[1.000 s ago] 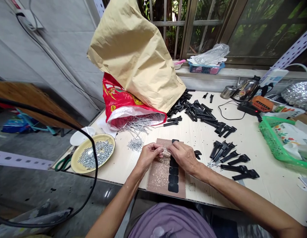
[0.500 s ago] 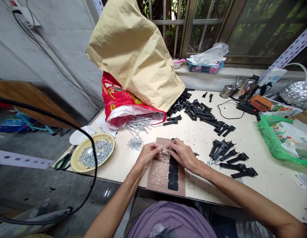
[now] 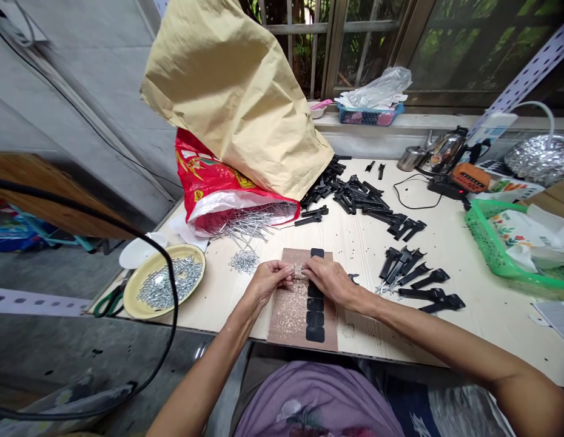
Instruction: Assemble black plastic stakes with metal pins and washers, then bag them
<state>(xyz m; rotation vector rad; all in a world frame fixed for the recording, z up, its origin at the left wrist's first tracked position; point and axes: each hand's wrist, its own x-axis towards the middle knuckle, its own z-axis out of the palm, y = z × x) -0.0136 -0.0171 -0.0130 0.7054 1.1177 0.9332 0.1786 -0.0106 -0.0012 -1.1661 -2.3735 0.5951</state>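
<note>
— Any writing readable?
— None; the red sack's (image 3: 209, 182) print is unclear.
— The hands?
— Left hand (image 3: 267, 283) and right hand (image 3: 330, 280) pinch a thin metal pin (image 3: 301, 271) over the brown board (image 3: 295, 309).

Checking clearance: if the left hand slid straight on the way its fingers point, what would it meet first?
Probably the right hand: the left hand points right across the brown board, fingertips nearly touching it.

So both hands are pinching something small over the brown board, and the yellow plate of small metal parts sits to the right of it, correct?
Not quite. In the head view the yellow plate sits left of the brown board, not right. The rest stands: left hand and right hand meet over the board, pinching something small.
</note>
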